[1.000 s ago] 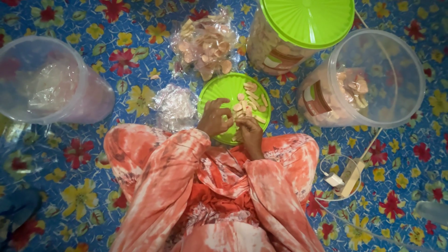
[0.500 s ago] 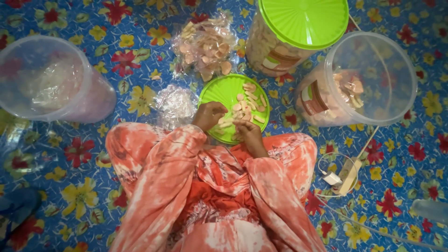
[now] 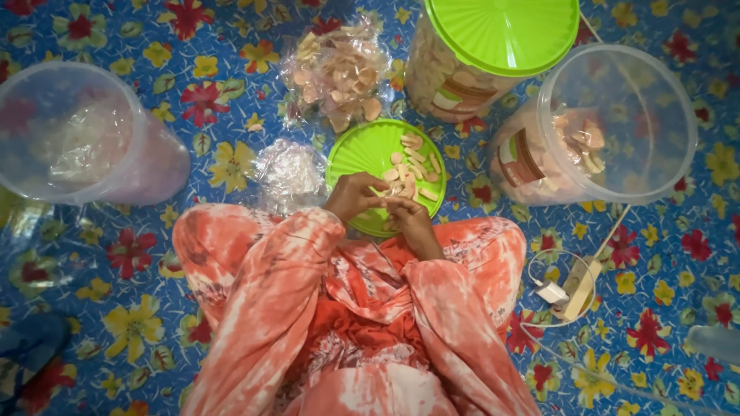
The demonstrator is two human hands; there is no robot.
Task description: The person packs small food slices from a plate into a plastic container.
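Your left hand point(image 3: 353, 196) and right hand point(image 3: 410, 219) meet at the green lid's point(image 3: 358, 150) near rim, seemingly pinching one pale chip point(image 3: 395, 202); the rest lie just beyond.

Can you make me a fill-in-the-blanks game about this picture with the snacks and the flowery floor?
1. Both hands, left hand and right hand, work over a round ____ plastic lid holding pale chips.
2. The tall clear jar behind it is closed with a ____ lid.
3. The open clear tub with chips inside lies on its ____.

Missing words: green; green; side
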